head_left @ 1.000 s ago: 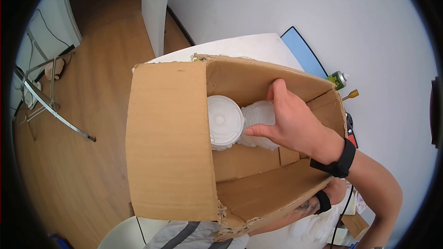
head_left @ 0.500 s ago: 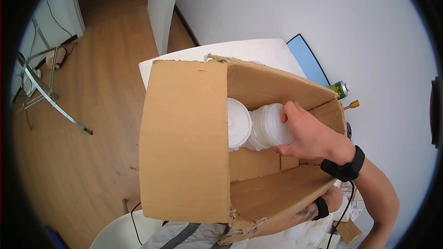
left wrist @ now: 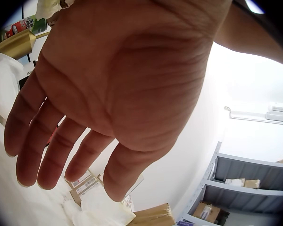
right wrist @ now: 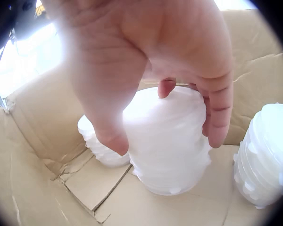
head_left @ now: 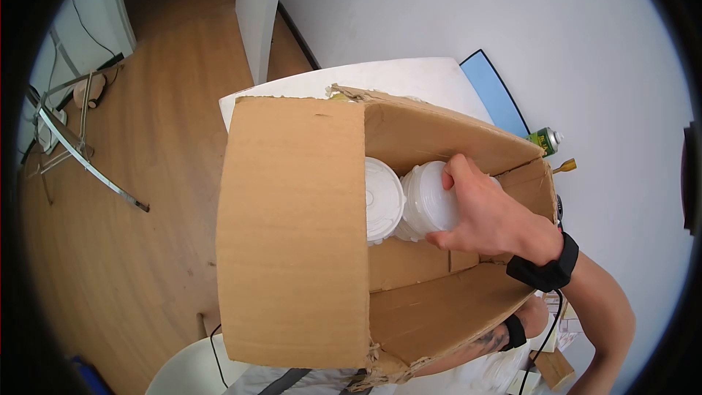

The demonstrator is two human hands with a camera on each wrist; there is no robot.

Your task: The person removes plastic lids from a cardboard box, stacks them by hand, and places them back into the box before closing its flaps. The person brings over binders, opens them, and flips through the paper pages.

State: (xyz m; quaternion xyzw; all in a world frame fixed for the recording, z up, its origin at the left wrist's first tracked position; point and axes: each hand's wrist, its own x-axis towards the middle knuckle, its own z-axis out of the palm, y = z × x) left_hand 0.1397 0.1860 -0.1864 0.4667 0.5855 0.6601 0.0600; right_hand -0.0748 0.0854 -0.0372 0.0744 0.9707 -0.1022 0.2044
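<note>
My right hand point(head_left: 486, 212) reaches into an open cardboard box point(head_left: 292, 234) and grips a stack of white plastic lids point(head_left: 431, 194). In the right wrist view the thumb lies along one side of this stack point(right wrist: 167, 146), and the fingers bend over its top and far side. Another lid stack point(right wrist: 266, 155) stands beside it, and a lower one point(right wrist: 104, 146) shows behind the thumb. Outside the box, by its near side, is my left hand point(head_left: 532, 314). Its fingers are loosely extended in the left wrist view, with nothing held in the palm point(left wrist: 118, 84).
The box stands on a white table point(head_left: 351, 80) against a wall. Beyond its right end are a green spray can point(head_left: 545, 141) and a blue panel point(head_left: 493, 91). A small wooden block point(head_left: 553, 370) lies near the left hand. Grey shelves point(left wrist: 245, 188) stand farther off.
My right hand has come down from above the stack and closed round it, with the thumb at its near side. The head view has shifted slightly; the left hand stays outside the box.
</note>
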